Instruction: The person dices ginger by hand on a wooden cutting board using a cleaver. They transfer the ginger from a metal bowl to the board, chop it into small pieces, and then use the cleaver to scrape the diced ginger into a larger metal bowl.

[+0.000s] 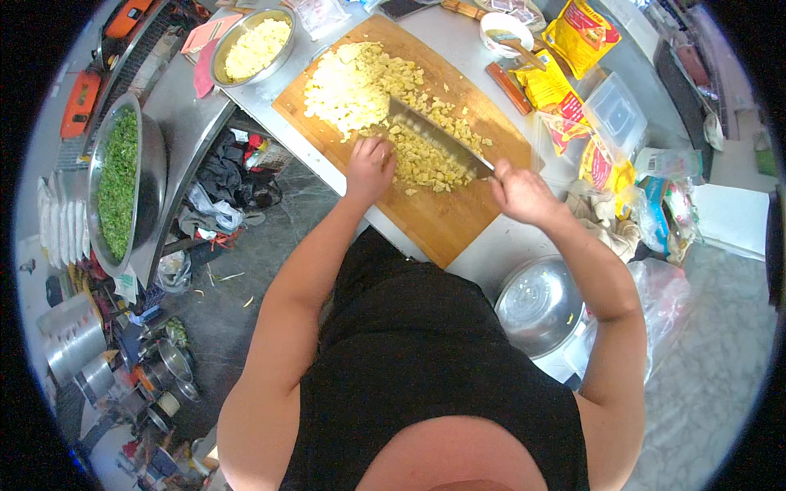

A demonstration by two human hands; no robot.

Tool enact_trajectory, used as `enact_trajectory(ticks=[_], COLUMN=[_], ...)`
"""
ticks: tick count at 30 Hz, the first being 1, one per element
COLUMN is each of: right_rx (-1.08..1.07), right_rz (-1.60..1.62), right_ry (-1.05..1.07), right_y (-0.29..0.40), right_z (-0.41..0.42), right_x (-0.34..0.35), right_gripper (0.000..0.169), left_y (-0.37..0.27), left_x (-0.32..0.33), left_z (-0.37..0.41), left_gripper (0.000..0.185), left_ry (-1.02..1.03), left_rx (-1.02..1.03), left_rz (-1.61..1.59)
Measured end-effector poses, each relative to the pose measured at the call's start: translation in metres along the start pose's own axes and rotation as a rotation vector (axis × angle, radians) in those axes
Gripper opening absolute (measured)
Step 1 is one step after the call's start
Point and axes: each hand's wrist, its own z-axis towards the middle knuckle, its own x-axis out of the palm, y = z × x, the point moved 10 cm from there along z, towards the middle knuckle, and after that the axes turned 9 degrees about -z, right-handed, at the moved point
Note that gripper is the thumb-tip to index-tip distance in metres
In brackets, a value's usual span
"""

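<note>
My right hand [522, 189] is closed around the handle of a broad-bladed kitchen knife [436, 135], probably a cleaver. Its blade is slightly blurred and lies across a heap of chopped pale-yellow food [356, 83], perhaps cooked egg. The pieces are spread over a wooden cutting board [424, 224], finer at the far left and coarser around the blade. At the board's near left edge is my left hand [371, 166], its fingers curled beside the pieces, left of the blade. Whether those fingers pinch anything is hidden.
A steel bowl [216, 67] of chopped yellow food stands beyond the board's left corner. Farther left is a large bowl [138, 202] of chopped greens. Rightward are yellow packets [580, 37], a clear plastic container [616, 113] and a white bowl [491, 43]. A metal basin [540, 307] sits near my right arm.
</note>
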Motion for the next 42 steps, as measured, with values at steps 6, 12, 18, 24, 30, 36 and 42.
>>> enact_trajectory(ticks=[6, 12, 18, 24, 30, 36, 42], right_rx=[0.073, 0.08, 0.075, 0.049, -0.001, 0.01, 0.005], right_rz=[0.016, -0.017, -0.001, -0.014, -0.005, -0.009, -0.001], right_ry=[-0.032, -0.007, 0.002, 0.019, -0.005, 0.027, 0.031], right_y=[-0.022, -0.033, -0.025, -0.014, -0.015, -0.01, -0.013], right_z=[0.018, 0.023, 0.018, 0.024, 0.024, 0.024, 0.017], right_x=[-0.015, 0.026, 0.003, 0.023, 0.013, 0.028, 0.01], right_gripper=[0.026, 0.024, 0.025, 0.025, 0.025, 0.027, 0.026], left_y=[0.01, 0.016, 0.027, 0.01, 0.008, 0.007, 0.013], left_x=[0.053, 0.063, 0.062, 0.05, 0.045, 0.046, 0.047], left_z=[0.054, 0.052, 0.051, 0.05, 0.048, 0.046, 0.045], left_gripper=[0.027, 0.029, 0.025, 0.016, 0.009, 0.008, 0.005], left_ry=[0.272, 0.316, 0.244, 0.081, 0.061, 0.035, 0.084], left_rx=[-0.06, -0.076, -0.151, 0.002, 0.017, 0.064, -0.001], left_rz=[0.088, 0.083, -0.074, -0.11, -0.134, -0.116, -0.165])
